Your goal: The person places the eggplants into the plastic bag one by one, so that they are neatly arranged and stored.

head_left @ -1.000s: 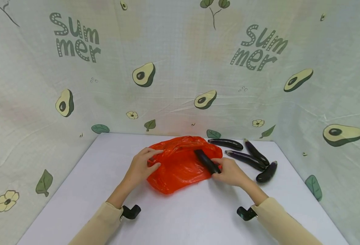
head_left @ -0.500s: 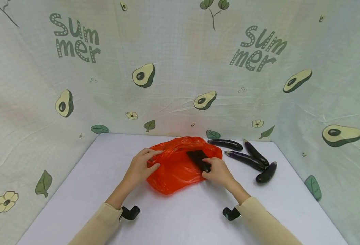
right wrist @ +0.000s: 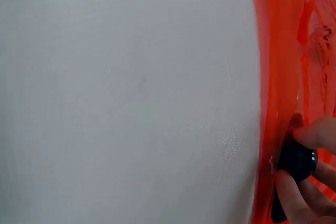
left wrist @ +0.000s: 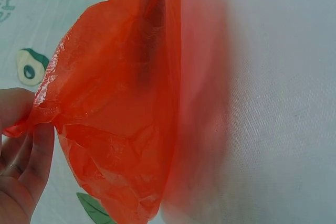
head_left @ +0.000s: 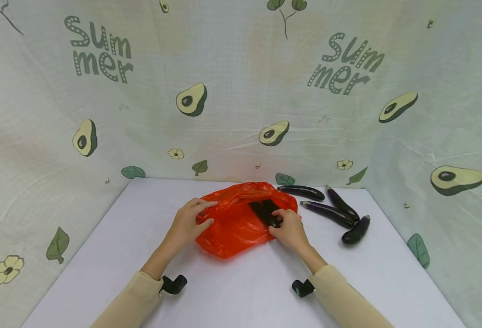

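- A pale cloth backdrop (head_left: 228, 54) fills the upper part of the head view and both its sides, printed with halved avocados, leaves, flowers and the word "Summer" at upper left and upper right.
- A white table (head_left: 241, 300) spreads across the lower middle of the frame.
- A red-orange plastic bag (head_left: 234, 232) lies crumpled at the centre, its mouth spread toward the bottom of the frame.
- Two beige sleeves (head_left: 130, 298) come in from the lower left and lower right.
- The left hand (head_left: 186, 223), left of centre, pinches the bag's gathered edge between thumb and fingers, as the left wrist view shows.
- The right hand (head_left: 291, 228), right of centre at the bag's mouth, holds the rounded end of a glossy eggplant (right wrist: 299, 162) between thumb and fingers.
- Two dark eggplant lengths (head_left: 258, 211) show side by side inside the bag in the head view; which one is held I cannot tell.
- Four loose eggplants (head_left: 328, 213) lie right of the bag: one along the back, two converging at their lower-right ends, and a shorter one just beside those ends.
- Black wrist cameras (head_left: 174, 284) jut from the cuffs at lower centre.
- Small dark printing (right wrist: 326, 45) marks the bag at upper right of the right wrist view, illegible.
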`<state>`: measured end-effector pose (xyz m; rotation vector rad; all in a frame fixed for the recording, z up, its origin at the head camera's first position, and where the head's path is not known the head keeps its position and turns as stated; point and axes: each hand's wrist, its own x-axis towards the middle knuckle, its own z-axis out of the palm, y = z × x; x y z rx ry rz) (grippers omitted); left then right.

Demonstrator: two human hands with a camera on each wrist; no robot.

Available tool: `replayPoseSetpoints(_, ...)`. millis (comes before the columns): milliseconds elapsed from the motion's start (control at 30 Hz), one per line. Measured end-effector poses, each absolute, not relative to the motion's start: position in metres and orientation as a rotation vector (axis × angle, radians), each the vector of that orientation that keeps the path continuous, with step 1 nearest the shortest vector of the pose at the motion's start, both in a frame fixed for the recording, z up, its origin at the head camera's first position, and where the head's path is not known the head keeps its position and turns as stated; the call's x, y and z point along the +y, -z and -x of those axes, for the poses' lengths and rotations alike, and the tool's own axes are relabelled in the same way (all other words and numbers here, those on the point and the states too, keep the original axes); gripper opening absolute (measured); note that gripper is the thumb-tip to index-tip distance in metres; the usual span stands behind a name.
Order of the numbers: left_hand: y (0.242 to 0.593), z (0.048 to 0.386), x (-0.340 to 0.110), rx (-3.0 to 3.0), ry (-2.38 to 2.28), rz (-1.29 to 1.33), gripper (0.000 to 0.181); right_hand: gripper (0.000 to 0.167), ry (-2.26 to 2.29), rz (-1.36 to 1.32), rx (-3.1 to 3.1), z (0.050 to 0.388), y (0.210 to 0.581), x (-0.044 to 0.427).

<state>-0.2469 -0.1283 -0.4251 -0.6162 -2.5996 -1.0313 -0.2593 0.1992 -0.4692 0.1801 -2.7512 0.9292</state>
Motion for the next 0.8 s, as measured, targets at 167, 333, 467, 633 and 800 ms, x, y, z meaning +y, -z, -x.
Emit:
replayPoseSetpoints(167,0.424,0.246,-0.127,-2.604,1.028,0.606,0.051,0.036,-0.944,-0.145,-2.705,0.261,0.472,0.196)
replayPoseSetpoints(333,0.425,0.247,-0.128,-2.597,1.028,0.613,0.051,0.035,-0.939,-0.141,-2.667,0.265,0.475,0.193)
replayPoseSetpoints(467,0.424,0.247,-0.129,-2.592,1.032,0.616,0.051,0.036,-0.937,-0.128,-2.651,0.27,0.476,0.189)
replayPoseSetpoints(633,0.425,0.248,-0.13,-2.597,1.019,0.623,0.05,0.039,-0.953,-0.074,-2.677,0.273,0.478,0.187)
replayPoseSetpoints(800,0.425,0.248,-0.131,-2.592,1.017,0.626,0.05,0.044,-0.954,-0.068,-2.716,0.271,0.476,0.188)
